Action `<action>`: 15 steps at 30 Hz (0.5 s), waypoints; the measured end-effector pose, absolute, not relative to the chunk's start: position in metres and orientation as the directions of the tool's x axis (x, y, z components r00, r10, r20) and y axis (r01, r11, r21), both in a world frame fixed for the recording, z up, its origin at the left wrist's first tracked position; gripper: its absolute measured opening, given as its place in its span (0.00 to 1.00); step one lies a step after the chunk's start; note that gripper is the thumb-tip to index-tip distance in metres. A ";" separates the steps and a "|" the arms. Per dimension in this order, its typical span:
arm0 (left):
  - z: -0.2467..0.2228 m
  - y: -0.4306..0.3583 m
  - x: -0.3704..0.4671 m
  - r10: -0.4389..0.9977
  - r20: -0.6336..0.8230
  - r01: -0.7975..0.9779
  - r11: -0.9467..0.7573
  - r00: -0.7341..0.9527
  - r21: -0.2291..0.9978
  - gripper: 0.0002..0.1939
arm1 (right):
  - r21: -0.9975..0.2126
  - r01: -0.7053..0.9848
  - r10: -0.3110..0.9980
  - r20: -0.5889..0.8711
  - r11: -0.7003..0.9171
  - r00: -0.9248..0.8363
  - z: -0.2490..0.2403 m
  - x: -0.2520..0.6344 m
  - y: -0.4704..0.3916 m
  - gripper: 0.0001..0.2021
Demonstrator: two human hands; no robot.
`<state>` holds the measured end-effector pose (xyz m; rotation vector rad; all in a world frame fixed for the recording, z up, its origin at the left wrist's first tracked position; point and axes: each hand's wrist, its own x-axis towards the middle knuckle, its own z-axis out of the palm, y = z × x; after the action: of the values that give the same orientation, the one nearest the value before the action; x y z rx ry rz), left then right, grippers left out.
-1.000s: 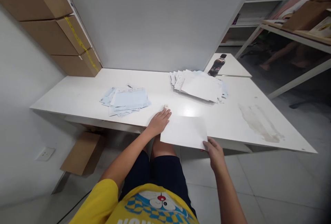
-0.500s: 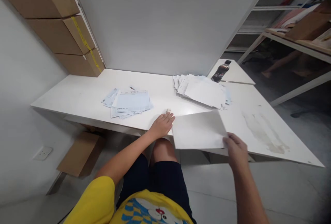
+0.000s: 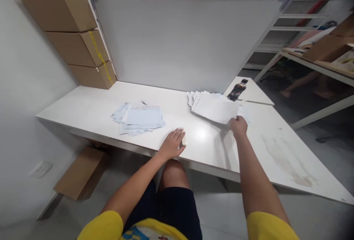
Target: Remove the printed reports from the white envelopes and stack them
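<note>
My left hand (image 3: 172,143) lies on the tabletop, its fingers and thumb closed around a small pale, dark-sided stapler (image 3: 183,139), partly covered. Farther right, my right hand (image 3: 239,126) pinches the near right corner of a white sheet of paper (image 3: 217,108). That sheet lies over a fanned pile of papers (image 3: 190,99), its near edge slightly raised and casting a shadow. To the left of my left hand is a loose stack of pale blue printed slips (image 3: 143,117), touched by neither hand.
A whiteboard (image 3: 177,44) stands along the back of the white table (image 3: 91,110). Cardboard boxes (image 3: 91,75) are piled at the left. A dark drink bottle (image 3: 238,90) lies tilted in view behind the papers. Someone's legs (image 3: 300,83) show under another table.
My right hand has moved away from the table's front edge to the paper pile. The sheet it held in front no longer lies there. The stapler under my left hand shows more.
</note>
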<state>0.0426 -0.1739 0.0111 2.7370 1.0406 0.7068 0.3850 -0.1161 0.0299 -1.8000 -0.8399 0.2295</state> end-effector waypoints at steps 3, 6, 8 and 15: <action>0.010 -0.171 0.041 0.662 0.381 0.598 -0.748 0.645 0.286 0.30 | -0.760 0.585 0.559 0.365 -0.284 0.744 0.004 0.377 -0.128 0.30; 0.010 -0.172 0.041 0.658 0.375 0.600 -0.752 0.653 0.274 0.31 | -0.703 0.644 0.586 0.396 -0.301 0.707 -0.024 0.369 -0.155 0.34; 0.011 -0.175 0.044 0.646 0.376 0.595 -0.761 0.664 0.257 0.32 | -0.690 0.667 0.687 0.340 -0.282 0.642 -0.034 0.362 -0.172 0.35; 0.026 -0.164 0.018 0.743 0.454 0.750 -0.626 0.492 0.213 0.24 | -0.395 0.855 0.902 0.128 -0.336 0.413 -0.030 0.323 -0.224 0.35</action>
<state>0.0181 -0.1640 0.0258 2.7246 1.3641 0.8182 0.3233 -0.2240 -0.0301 -2.2733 -1.5025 0.1577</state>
